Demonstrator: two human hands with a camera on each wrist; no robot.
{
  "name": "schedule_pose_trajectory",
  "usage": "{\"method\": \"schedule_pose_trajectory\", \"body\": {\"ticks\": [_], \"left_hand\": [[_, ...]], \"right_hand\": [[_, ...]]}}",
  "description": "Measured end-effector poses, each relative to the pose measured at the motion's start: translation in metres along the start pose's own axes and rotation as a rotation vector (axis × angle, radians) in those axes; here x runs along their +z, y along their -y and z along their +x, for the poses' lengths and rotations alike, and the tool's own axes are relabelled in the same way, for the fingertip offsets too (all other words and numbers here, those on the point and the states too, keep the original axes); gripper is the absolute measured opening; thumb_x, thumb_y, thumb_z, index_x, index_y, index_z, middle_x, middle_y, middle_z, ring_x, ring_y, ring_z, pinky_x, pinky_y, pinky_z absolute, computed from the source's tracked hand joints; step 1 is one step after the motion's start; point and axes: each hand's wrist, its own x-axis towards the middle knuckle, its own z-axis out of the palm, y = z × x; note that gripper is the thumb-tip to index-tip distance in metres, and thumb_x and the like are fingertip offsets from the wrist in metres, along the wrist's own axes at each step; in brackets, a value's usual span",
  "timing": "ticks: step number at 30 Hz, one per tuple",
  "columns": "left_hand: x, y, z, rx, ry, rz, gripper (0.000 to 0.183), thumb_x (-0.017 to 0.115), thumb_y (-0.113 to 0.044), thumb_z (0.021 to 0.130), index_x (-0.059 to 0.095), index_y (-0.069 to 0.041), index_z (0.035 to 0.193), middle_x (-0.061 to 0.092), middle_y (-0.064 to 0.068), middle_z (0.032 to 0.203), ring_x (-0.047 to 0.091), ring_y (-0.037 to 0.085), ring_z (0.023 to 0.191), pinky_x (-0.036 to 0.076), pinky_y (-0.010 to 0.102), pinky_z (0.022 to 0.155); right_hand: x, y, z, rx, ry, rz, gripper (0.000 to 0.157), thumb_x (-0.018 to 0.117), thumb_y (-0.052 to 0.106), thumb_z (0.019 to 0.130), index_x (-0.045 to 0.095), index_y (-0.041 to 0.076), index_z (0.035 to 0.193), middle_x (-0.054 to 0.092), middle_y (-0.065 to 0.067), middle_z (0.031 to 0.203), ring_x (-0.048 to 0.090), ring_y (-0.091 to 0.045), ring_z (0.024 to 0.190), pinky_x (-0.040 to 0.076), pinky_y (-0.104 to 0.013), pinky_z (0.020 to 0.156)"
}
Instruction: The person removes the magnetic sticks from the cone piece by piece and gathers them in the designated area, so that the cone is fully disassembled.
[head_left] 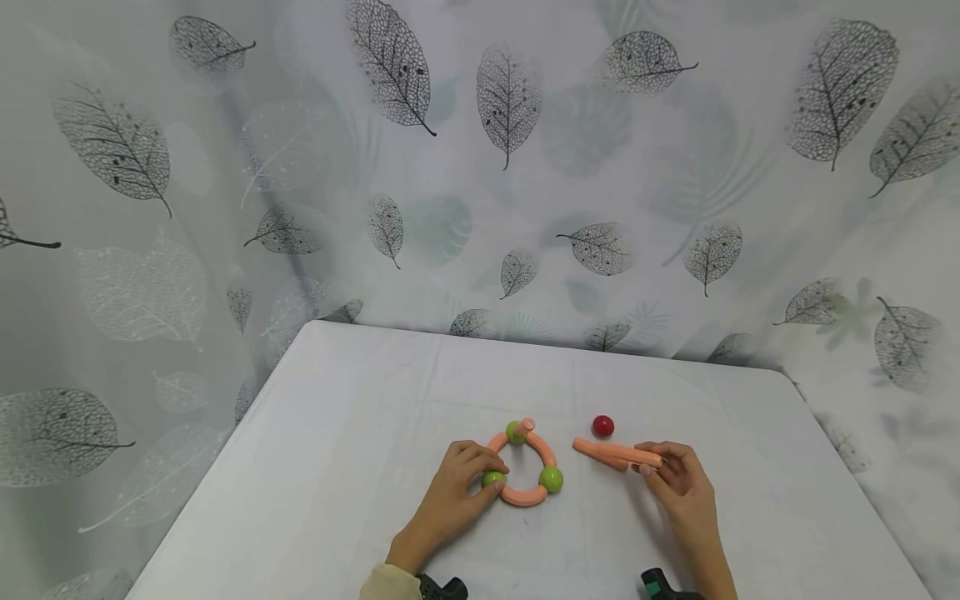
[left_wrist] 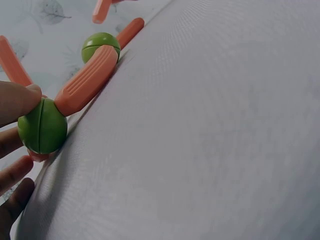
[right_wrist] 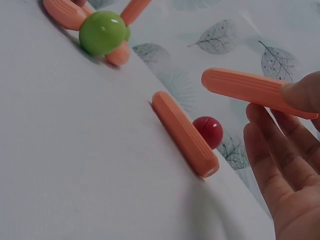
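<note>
On the white table lies a ring of curved orange rods (head_left: 523, 497) joined by green balls (head_left: 551, 479). One more orange rod (head_left: 525, 426) rises from the ball at its far side. My left hand (head_left: 453, 492) pinches the ring's left green ball (left_wrist: 43, 126) between thumb and fingers. Off to the right, my right hand (head_left: 681, 487) holds a straight, grooved orange rod (right_wrist: 247, 89) by one end, raised above the table. Beneath it a second straight orange rod (right_wrist: 185, 134) lies on the tabletop, beside a red ball (right_wrist: 208, 132).
The white cloth-covered table (head_left: 360, 400) reaches back to a leaf-patterned curtain (head_left: 510, 192) that hangs behind it and along both sides. Dark straps with small devices (head_left: 442, 587) sit at my wrists.
</note>
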Motion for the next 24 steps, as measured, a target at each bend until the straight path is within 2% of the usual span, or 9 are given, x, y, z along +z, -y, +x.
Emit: {"method": "schedule_pose_trajectory", "body": {"ticks": [5, 9, 14, 16, 24], "left_hand": [[-0.001, -0.0006, 0.0001, -0.013, 0.012, -0.008, 0.015, 0.079, -0.018, 0.092, 0.075, -0.021, 0.106, 0.07, -0.01, 0.118, 0.054, 0.016, 0.119, 0.046, 0.043, 0.105], [-0.0012, -0.0007, 0.0002, -0.018, 0.015, -0.009, 0.015, 0.079, -0.019, 0.092, 0.075, -0.022, 0.106, 0.07, -0.011, 0.118, 0.054, 0.016, 0.119, 0.046, 0.043, 0.105], [-0.0007, 0.0003, 0.0004, -0.012, 0.016, -0.01, 0.015, 0.079, -0.018, 0.092, 0.075, -0.021, 0.106, 0.07, -0.011, 0.117, 0.054, 0.015, 0.119, 0.046, 0.043, 0.105], [-0.0005, 0.0008, 0.0004, -0.008, 0.015, -0.009, 0.015, 0.079, -0.018, 0.092, 0.075, -0.02, 0.106, 0.07, -0.011, 0.117, 0.054, 0.016, 0.118, 0.046, 0.043, 0.104], [-0.001, -0.0002, -0.0007, -0.013, 0.019, -0.024, 0.014, 0.077, -0.019, 0.094, 0.075, -0.021, 0.108, 0.071, -0.006, 0.118, 0.053, 0.016, 0.119, 0.046, 0.043, 0.105]], "right_hand": [[-0.0043, -0.0015, 0.0002, 0.043, -0.083, 0.023, 0.037, 0.062, -0.014, 0.096, 0.044, -0.016, 0.128, 0.071, 0.002, 0.119, 0.073, -0.005, 0.105, 0.059, -0.02, 0.09], [-0.0041, -0.001, 0.0015, 0.105, -0.179, -0.001, 0.037, 0.065, -0.01, 0.096, 0.047, -0.011, 0.128, 0.07, 0.005, 0.117, 0.072, -0.001, 0.106, 0.059, -0.019, 0.089], [-0.0042, 0.0007, 0.0035, 0.166, -0.334, -0.017, 0.036, 0.069, -0.007, 0.095, 0.053, -0.005, 0.126, 0.069, 0.007, 0.113, 0.071, 0.003, 0.102, 0.057, -0.012, 0.083], [-0.0045, 0.0001, 0.0042, 0.177, -0.372, -0.042, 0.037, 0.071, -0.006, 0.094, 0.054, -0.004, 0.127, 0.068, 0.007, 0.114, 0.07, 0.004, 0.102, 0.056, -0.01, 0.082], [-0.0054, -0.0075, 0.0036, 0.225, -0.385, -0.272, 0.043, 0.07, 0.004, 0.098, 0.051, 0.002, 0.136, 0.058, 0.013, 0.12, 0.062, 0.013, 0.103, 0.051, -0.003, 0.084]]}}
